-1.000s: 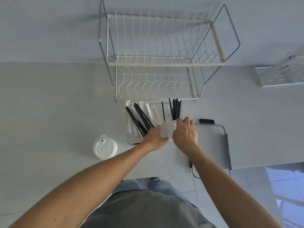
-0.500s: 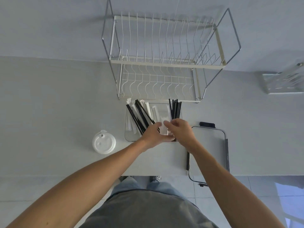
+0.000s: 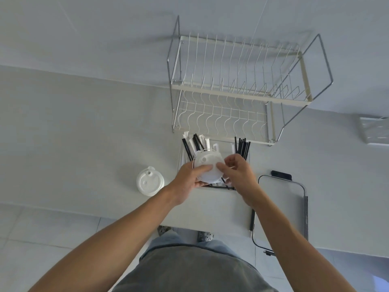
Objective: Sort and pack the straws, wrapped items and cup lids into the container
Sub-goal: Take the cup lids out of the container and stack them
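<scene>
A clear container (image 3: 250, 153) stands on the counter in front of the dish rack. Black straws (image 3: 243, 146) lean in its right side, and more black straws (image 3: 189, 148) with white wrapped items (image 3: 207, 142) lean in its left side. My left hand (image 3: 187, 178) grips a stack of white cup lids (image 3: 207, 167) from the left, tilted up over the container's middle. My right hand (image 3: 237, 171) pinches the stack's right edge with thumb and fingertips. Another stack of white cup lids (image 3: 149, 183) sits on the counter to the left.
A two-tier wire dish rack (image 3: 237, 89) rises just behind the container. A grey lid with a wire frame and black clip (image 3: 282, 197) lies on the counter to the right, overhanging the front edge. A pale object (image 3: 374, 131) sits at the far right.
The stack of lids has come up out of the container's middle and now shows tilted between both hands. The camera view has shifted, placing the rack and container further right.
</scene>
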